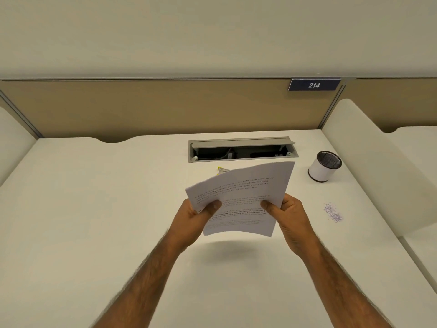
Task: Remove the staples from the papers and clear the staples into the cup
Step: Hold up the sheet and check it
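Note:
A stack of printed white papers (243, 185) is held up above the desk, slightly curved. My left hand (196, 217) grips its lower left edge with the thumb on top. My right hand (287, 215) grips the lower right edge the same way. A white cup (321, 170) with a dark mesh inside stands upright at the right rear of the desk. A small pile of loose staples (333, 212) lies on the desk to the right of my right hand, in front of the cup. A yellow-tipped object (221, 169) pokes out behind the papers, mostly hidden.
The white desk (94, 209) has an open cable tray (241, 151) at the back centre. A tan partition (153, 107) with a "214" sign (314, 85) closes the rear. White side dividers (369, 162) stand at both sides.

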